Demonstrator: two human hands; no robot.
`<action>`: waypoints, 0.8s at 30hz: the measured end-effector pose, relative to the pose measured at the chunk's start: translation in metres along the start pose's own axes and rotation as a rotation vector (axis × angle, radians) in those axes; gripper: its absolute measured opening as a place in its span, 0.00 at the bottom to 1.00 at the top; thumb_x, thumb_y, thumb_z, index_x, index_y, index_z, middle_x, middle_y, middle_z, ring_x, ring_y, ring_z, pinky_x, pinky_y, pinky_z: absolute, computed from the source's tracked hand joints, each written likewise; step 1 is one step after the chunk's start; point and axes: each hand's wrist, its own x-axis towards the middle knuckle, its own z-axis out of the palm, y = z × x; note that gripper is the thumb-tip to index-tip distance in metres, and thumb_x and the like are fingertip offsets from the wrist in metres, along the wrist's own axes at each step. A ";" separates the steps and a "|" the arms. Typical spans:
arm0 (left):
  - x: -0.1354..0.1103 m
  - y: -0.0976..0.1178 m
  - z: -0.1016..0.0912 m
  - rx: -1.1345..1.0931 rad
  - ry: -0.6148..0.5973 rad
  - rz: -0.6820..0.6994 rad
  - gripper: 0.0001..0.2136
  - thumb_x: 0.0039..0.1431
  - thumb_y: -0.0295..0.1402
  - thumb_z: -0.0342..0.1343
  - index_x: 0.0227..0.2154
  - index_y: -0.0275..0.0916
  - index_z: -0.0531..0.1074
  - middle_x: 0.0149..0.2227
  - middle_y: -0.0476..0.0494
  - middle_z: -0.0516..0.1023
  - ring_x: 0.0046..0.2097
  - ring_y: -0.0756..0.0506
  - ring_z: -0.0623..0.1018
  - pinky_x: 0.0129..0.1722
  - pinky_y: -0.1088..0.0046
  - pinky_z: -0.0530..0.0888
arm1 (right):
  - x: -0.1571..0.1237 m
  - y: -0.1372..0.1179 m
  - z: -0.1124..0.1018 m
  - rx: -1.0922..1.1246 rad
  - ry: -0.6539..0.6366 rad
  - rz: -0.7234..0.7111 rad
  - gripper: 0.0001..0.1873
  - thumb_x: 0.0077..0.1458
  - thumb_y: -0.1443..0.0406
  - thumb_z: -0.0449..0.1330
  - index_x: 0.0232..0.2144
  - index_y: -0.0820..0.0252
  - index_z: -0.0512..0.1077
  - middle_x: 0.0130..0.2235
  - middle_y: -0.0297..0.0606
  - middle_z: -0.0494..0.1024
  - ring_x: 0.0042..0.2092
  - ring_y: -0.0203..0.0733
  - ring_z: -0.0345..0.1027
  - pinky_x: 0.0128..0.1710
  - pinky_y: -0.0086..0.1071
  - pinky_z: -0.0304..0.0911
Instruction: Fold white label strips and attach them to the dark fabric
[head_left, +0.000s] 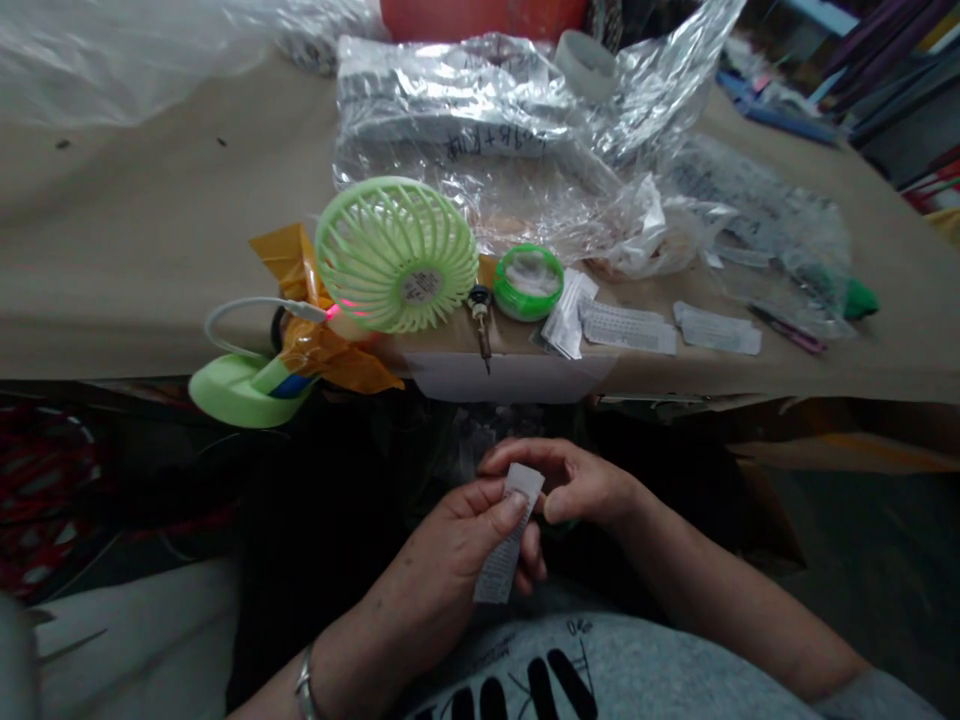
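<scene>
My left hand (465, 530) is closed on a narrow white label strip (501, 563) with small printed text, the thumb pressing it near its upper end. Both are held over my lap, below the table's front edge. Close beside the strip's upper end is my right hand (585, 485), its index finger curving behind the left hand and its thumb apart from it. I see nothing held in the right hand, though some of its fingertips are hidden. Similar printed strips lie on the table in a fanned pile (571, 312), a middle stack (628, 328) and a right stack (718, 328).
A light green fan (397, 255) with orange tape and a white cable stands at the table edge. Next to it are a dark pointed tool (481, 325) and a round green container (529, 283). Clear plastic bags (480, 150) lie behind; a pinkish pen-like tool (795, 332) is at right.
</scene>
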 end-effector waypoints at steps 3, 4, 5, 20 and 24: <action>0.000 0.000 0.001 0.028 -0.002 -0.017 0.13 0.57 0.42 0.53 0.27 0.37 0.71 0.21 0.50 0.71 0.24 0.51 0.69 0.26 0.75 0.65 | 0.006 0.001 -0.004 0.028 -0.047 -0.024 0.24 0.42 0.55 0.68 0.41 0.57 0.73 0.40 0.37 0.74 0.42 0.40 0.71 0.43 0.35 0.67; 0.000 -0.001 0.001 0.042 -0.004 -0.019 0.13 0.57 0.42 0.53 0.27 0.37 0.71 0.22 0.50 0.72 0.24 0.51 0.69 0.26 0.75 0.65 | 0.008 0.001 -0.004 0.022 -0.045 -0.037 0.22 0.42 0.56 0.68 0.40 0.58 0.74 0.42 0.38 0.74 0.44 0.41 0.71 0.45 0.36 0.67; 0.000 -0.001 0.000 0.058 -0.007 -0.020 0.13 0.57 0.42 0.53 0.26 0.37 0.71 0.22 0.50 0.72 0.24 0.51 0.69 0.27 0.74 0.65 | 0.009 0.001 -0.004 0.017 -0.040 -0.049 0.20 0.43 0.56 0.68 0.38 0.58 0.74 0.43 0.38 0.73 0.45 0.41 0.70 0.46 0.36 0.66; 0.003 -0.002 0.000 0.003 0.066 -0.003 0.13 0.57 0.42 0.53 0.27 0.36 0.71 0.22 0.51 0.70 0.25 0.52 0.69 0.25 0.77 0.64 | -0.001 -0.008 0.011 -0.271 0.278 -0.109 0.22 0.50 0.57 0.63 0.47 0.55 0.69 0.41 0.36 0.73 0.39 0.36 0.70 0.41 0.33 0.67; 0.005 -0.003 -0.002 -0.020 0.099 0.034 0.11 0.57 0.40 0.54 0.31 0.36 0.71 0.22 0.52 0.71 0.24 0.53 0.69 0.25 0.77 0.65 | -0.010 -0.015 0.021 -0.785 0.421 -0.290 0.19 0.56 0.62 0.58 0.50 0.57 0.67 0.45 0.40 0.70 0.46 0.41 0.67 0.47 0.36 0.65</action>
